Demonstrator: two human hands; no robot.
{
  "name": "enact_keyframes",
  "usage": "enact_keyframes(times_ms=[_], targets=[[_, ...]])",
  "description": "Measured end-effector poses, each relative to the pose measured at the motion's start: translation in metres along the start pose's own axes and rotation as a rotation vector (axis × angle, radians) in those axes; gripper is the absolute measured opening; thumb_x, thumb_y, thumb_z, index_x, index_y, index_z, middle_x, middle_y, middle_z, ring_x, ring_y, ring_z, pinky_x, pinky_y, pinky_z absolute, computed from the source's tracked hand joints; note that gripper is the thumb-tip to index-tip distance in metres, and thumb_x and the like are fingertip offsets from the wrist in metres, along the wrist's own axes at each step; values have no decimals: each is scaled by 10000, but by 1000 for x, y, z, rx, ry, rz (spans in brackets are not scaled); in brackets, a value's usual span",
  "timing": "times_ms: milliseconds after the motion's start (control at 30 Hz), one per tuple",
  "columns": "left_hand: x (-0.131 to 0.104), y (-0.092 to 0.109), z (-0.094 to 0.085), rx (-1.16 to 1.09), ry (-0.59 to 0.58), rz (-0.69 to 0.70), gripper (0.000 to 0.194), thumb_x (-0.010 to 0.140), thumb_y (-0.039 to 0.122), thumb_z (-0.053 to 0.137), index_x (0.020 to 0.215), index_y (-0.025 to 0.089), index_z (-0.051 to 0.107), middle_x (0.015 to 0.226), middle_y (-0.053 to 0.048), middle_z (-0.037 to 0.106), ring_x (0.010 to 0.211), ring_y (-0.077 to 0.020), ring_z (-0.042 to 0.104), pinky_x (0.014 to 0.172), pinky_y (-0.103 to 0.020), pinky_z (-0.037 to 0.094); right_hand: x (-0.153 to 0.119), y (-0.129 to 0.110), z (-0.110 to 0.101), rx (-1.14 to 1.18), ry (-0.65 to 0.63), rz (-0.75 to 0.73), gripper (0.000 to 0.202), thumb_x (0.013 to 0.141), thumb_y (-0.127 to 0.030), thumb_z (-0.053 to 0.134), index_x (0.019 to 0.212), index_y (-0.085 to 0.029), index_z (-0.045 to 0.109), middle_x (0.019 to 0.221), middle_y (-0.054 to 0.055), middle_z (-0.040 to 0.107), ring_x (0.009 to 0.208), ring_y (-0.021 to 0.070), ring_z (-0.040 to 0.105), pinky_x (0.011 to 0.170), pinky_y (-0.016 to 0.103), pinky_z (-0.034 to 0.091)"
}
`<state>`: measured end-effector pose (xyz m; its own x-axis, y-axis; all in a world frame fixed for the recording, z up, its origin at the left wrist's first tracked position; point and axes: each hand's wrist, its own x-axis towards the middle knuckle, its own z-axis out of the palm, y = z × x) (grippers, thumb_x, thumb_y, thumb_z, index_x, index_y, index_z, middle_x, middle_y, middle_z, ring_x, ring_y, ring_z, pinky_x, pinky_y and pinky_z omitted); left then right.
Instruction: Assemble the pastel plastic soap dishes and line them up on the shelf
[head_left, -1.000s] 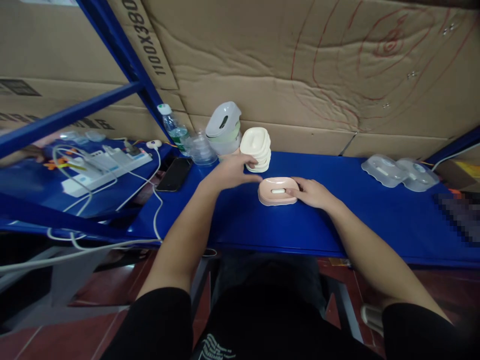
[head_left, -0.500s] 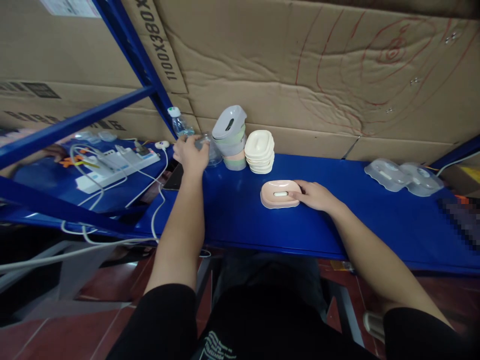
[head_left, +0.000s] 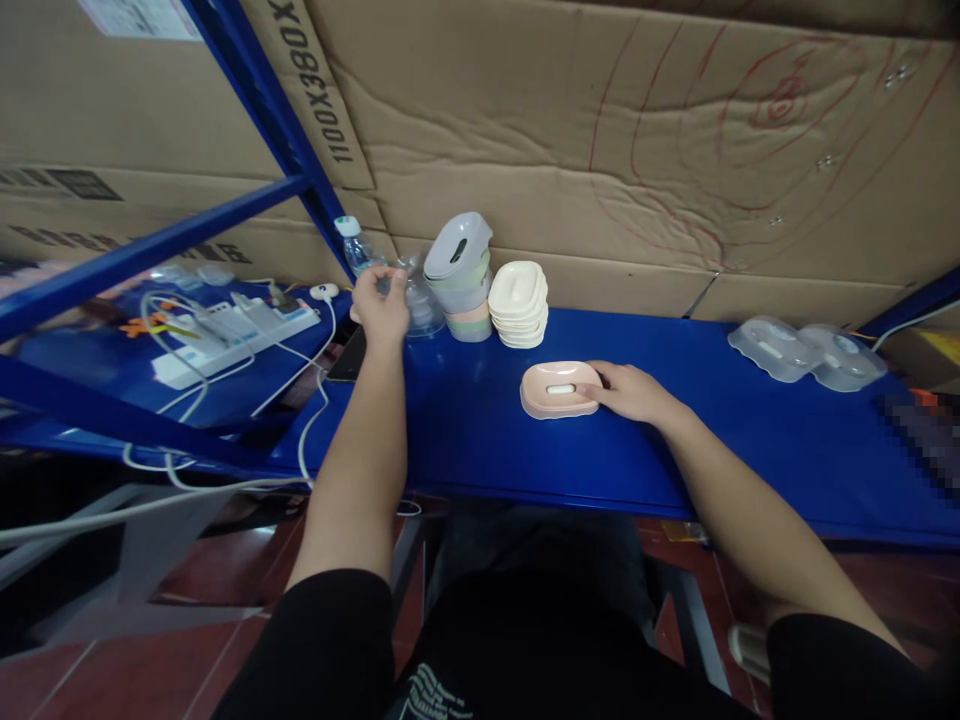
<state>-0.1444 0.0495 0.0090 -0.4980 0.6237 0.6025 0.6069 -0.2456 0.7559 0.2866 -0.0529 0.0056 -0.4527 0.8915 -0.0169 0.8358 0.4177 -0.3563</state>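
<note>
The pink dish sits flat on the blue surface, in the middle and nearer the front edge than the back, a white insert in its slot. The right hand grips its right end, thumb over the rim and the other fingers behind.

Far left, the left hand is at the clear plastic pieces, thumb and fingers drawn close; I cannot tell whether they pinch one. I judge the step in hand to be fetching a clear piece while the dish is steadied; the next move would call for a sure pinch and a lift clear of the neighbours.

A bottle and blue post crowd that corner; the mixed tubs and cream stack stand just right. Open room lies in front of these stacks and right, toward two clear cases.
</note>
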Motion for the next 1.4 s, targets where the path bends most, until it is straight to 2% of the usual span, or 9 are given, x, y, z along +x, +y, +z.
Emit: enact_keyframes(times_ms=[267, 633, 833, 900, 967, 1100, 1200, 1333, 1400], targets=[[5, 11, 4, -265, 139, -85, 195, 963, 324, 635, 871, 219, 498, 950, -30, 652, 1013, -188, 659, 1049, -342, 482, 0, 1, 1, 4, 3, -3, 563, 1012, -618, 549, 1451, -279, 647, 1312, 96, 775, 1107, 337, 755, 914, 432, 581], [1, 27, -1, -347, 234, 28, 225, 1113, 418, 373, 965, 250, 400, 1015, -48, 713, 1156, -184, 718, 1101, -367, 502, 0, -1, 1, -14, -18, 28, 575, 1018, -650, 508, 1426, -272, 654, 1251, 96, 795, 1023, 318, 764, 809, 386, 545], [-13, 74, -12, -555, 394, 113, 262, 1109, 491, 352, 982, 262, 358, 1050, -53, 729, 929, -167, 751, 864, -328, 574, 1, -4, 2, -23, 59, 99, 670, 963, -735, 547, 1418, -258, 664, 1186, 109, 805, 1014, 339, 755, 757, 393, 533], [-29, 96, -11, -646, 355, 175, 288, 1086, 541, 414, 1003, 267, 386, 1049, -43, 743, 911, -170, 758, 765, -303, 564, 2, -3, 2, -9, 144, 165, 710, 920, -750, 603, 1406, -238, 674, 1073, 111, 813, 968, 337, 753, 727, 389, 527], [-51, 115, -5, -763, 234, 197, 347, 1042, 597, 511, 994, 267, 414, 1007, -39, 765, 846, -172, 760, 667, -283, 539, 3, -1, 2, 46, 247, 198, 705, 901, -716, 652, 1407, -226, 666, 955, 90, 801, 894, 312, 746, 699, 378, 516], [-98, 139, 14, -930, -219, 50, 441, 987, 680, 586, 961, 261, 451, 915, -23, 781, 713, -148, 743, 576, -251, 504, 2, 2, 4, 211, 461, 82, 739, 892, -629, 704, 1491, -218, 567, 885, 42, 764, 748, 241, 701, 678, 359, 509], [-126, 147, 24, -984, -519, -15, 473, 960, 690, 630, 956, 249, 460, 880, -24, 785, 744, -149, 754, 614, -244, 525, -1, 1, 4, 330, 535, -62, 742, 920, -668, 652, 1494, -212, 539, 898, 35, 753, 642, 194, 644, 643, 340, 498], [-146, 151, 28, -1002, -758, -53, 460, 989, 680, 587, 965, 237, 462, 917, -53, 802, 804, -157, 769, 676, -266, 562, -4, -4, 4, 393, 613, -93, 593, 1010, -732, 437, 1071, -211, 711, 711, 23, 682, 632, 200, 624, 640, 334, 466], [-148, 150, 26, -937, -830, -39, 456, 994, 685, 562, 986, 237, 477, 952, -70, 807, 828, -168, 773, 725, -301, 587, -4, -6, 4, 401, 610, -53, 631, 1021, -751, 374, 835, -223, 667, 657, 24, 645, 638, 202, 614, 657, 335, 455]])
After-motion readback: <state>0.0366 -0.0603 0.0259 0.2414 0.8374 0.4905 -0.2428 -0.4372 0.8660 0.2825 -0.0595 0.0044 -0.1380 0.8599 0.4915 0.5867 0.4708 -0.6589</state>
